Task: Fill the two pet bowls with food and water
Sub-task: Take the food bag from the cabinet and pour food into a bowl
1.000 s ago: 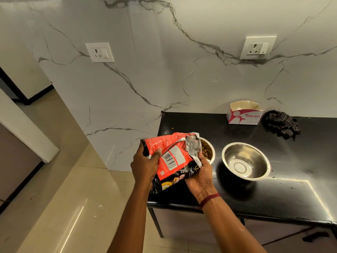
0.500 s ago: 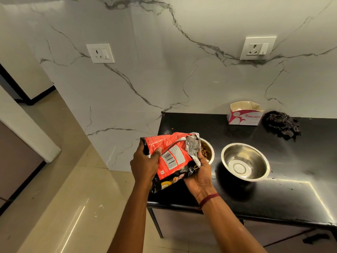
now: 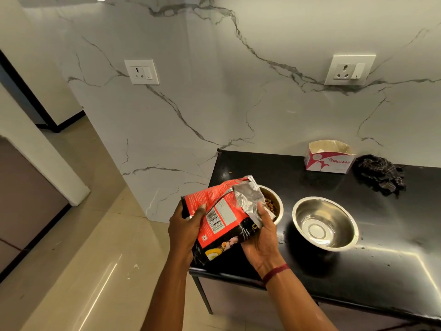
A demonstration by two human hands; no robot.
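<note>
Both hands hold a red and black pet food bag (image 3: 223, 217) tilted over the left end of the black counter (image 3: 386, 278). My left hand (image 3: 185, 231) grips the bag's bottom end. My right hand (image 3: 260, 237) grips it near the torn silver mouth, which points at the left steel bowl (image 3: 274, 205). Brown kibble shows in that bowl, and the bag hides much of it. The right steel bowl (image 3: 325, 223) stands beside it with nothing inside.
A white Origami carton (image 3: 328, 157) and a dark checked cloth (image 3: 378, 174) lie at the back of the counter by the marble wall. A stray kibble (image 3: 230, 172) sits near the back left corner. Tiled floor opens to the left.
</note>
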